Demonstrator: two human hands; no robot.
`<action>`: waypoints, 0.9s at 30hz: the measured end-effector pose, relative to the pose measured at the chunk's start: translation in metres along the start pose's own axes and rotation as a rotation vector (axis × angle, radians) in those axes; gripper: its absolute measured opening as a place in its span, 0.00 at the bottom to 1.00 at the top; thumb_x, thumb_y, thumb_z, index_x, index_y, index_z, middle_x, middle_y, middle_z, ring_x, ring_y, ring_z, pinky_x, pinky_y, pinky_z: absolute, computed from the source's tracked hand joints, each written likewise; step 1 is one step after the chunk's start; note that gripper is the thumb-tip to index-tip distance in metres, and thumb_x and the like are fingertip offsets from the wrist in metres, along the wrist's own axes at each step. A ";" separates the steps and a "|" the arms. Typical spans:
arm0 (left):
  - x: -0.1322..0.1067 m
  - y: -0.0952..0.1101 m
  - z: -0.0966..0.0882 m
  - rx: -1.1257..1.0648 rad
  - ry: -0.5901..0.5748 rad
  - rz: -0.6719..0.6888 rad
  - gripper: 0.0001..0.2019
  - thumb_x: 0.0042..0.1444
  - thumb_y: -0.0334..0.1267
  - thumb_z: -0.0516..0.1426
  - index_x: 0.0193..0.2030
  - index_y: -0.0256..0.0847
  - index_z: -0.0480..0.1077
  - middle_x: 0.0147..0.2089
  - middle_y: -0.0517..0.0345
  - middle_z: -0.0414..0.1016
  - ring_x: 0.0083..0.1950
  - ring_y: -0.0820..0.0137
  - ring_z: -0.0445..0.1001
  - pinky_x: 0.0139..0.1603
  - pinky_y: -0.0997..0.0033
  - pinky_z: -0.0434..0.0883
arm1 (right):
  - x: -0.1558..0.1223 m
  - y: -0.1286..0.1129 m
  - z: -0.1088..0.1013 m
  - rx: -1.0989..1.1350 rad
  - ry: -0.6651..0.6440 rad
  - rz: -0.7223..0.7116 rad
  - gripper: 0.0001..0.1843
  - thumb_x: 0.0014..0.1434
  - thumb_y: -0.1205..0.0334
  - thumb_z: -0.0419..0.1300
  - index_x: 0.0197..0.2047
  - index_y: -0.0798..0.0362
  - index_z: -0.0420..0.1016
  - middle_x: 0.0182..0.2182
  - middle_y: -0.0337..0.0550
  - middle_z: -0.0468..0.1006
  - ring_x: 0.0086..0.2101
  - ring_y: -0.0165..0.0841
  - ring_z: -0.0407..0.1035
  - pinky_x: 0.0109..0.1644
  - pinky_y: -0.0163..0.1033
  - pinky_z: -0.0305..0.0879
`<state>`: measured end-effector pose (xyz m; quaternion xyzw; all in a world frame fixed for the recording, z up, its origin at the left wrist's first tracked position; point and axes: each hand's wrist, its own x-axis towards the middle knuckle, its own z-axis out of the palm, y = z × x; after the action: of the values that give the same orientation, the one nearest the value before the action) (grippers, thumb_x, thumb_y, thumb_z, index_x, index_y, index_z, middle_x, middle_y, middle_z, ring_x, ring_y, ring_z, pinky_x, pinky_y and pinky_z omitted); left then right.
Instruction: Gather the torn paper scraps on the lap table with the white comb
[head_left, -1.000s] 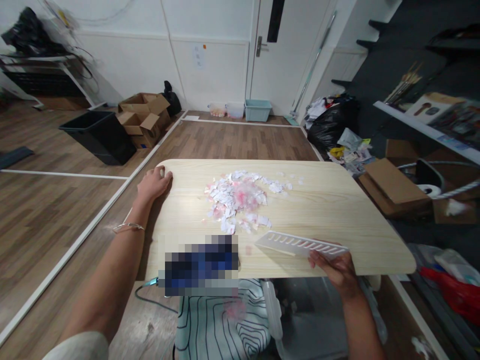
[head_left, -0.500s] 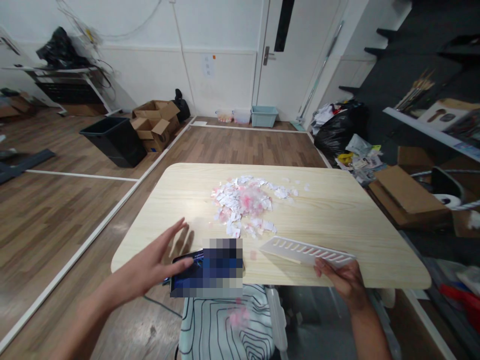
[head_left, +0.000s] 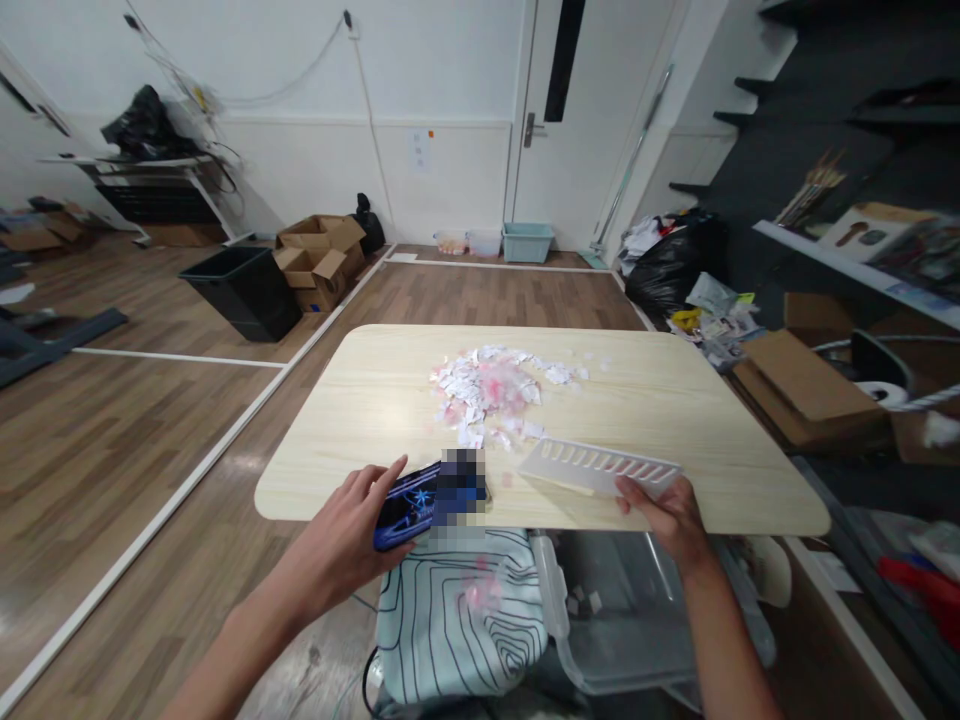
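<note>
My left hand point(head_left: 341, 525) grips the left end of a phone point(head_left: 411, 503), fingers along the far edge and thumb near the lower edge. The phone lies over the table's near edge, its dark blue screen lit and its right part blurred out. A white slotted plastic strip point(head_left: 592, 466) is in my right hand point(head_left: 667, 518), pinched at its right end and slanting left across the table. Beyond both hands spreads a loose heap of torn white and pink paper scraps point(head_left: 487, 388) on the pale wooden table point(head_left: 675, 400).
Below the near edge are a striped light-blue cloth point(head_left: 457, 640) bearing a pink patch and a clear plastic bin point(head_left: 630, 610) with a few scraps. A black waste bin point(head_left: 244, 295) and cardboard boxes point(head_left: 319, 265) stand left; another open box point(head_left: 810, 375) stands right.
My left hand has gone from spread fingers over the phone to closing on its left end, and the phone is now tilted. The slotted strip stays in my right hand. The view has shifted slightly.
</note>
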<state>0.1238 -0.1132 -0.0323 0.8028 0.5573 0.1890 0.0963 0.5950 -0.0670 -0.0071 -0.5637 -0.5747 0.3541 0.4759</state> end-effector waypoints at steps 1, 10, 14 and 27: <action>0.002 0.001 0.001 0.001 0.006 0.009 0.50 0.59 0.42 0.70 0.88 0.51 0.62 0.68 0.40 0.83 0.65 0.43 0.86 0.67 0.44 0.87 | 0.001 0.001 0.000 0.017 0.014 0.010 0.40 0.51 0.17 0.79 0.20 0.46 0.77 0.19 0.44 0.76 0.24 0.39 0.72 0.33 0.44 0.78; -0.032 0.017 -0.019 0.088 0.138 0.113 0.40 0.61 0.36 0.67 0.81 0.48 0.66 0.70 0.36 0.80 0.66 0.41 0.86 0.66 0.41 0.88 | 0.012 0.012 0.009 0.217 0.044 0.039 0.37 0.47 0.27 0.85 0.30 0.51 0.80 0.27 0.44 0.81 0.25 0.32 0.69 0.26 0.39 0.68; -0.091 0.053 -0.031 0.159 0.213 0.230 0.43 0.68 0.37 0.66 0.87 0.53 0.59 0.65 0.40 0.85 0.59 0.45 0.87 0.60 0.45 0.88 | 0.018 0.007 0.014 0.283 0.027 -0.012 0.37 0.45 0.28 0.86 0.34 0.51 0.81 0.30 0.43 0.82 0.26 0.31 0.68 0.23 0.38 0.66; -0.216 0.070 0.121 0.112 -0.257 0.036 0.47 0.61 0.29 0.66 0.87 0.52 0.65 0.77 0.41 0.83 0.75 0.46 0.84 0.63 0.52 0.91 | 0.032 0.006 0.015 0.317 0.030 -0.081 0.42 0.41 0.24 0.85 0.40 0.45 0.74 0.34 0.40 0.79 0.29 0.35 0.70 0.19 0.37 0.65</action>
<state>0.1670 -0.3328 -0.1589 0.8343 0.5356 0.0550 0.1188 0.5854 -0.0330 -0.0126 -0.4630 -0.5267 0.4125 0.5814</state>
